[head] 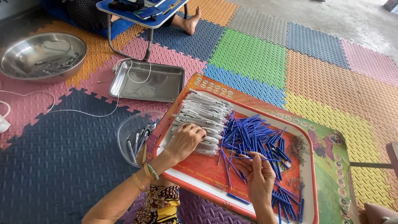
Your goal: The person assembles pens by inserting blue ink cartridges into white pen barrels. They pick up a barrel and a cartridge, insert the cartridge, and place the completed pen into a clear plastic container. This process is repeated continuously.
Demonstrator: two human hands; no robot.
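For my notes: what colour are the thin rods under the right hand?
Blue rods, head view, right hand.

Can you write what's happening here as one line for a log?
left hand: on white pen barrels | right hand: at blue refills | both on red tray

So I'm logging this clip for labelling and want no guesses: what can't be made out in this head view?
- Left hand: palm down on the white pen barrels; its own back hides any grasp.
- Right hand: whether its fingers pinch a blue refill is too small to tell.
- Small heap of metal bits on the red tray: too small to tell.
- Clear bowl: contents partly behind the tray rim.
- Steel bowl: contents blurred by reflections.
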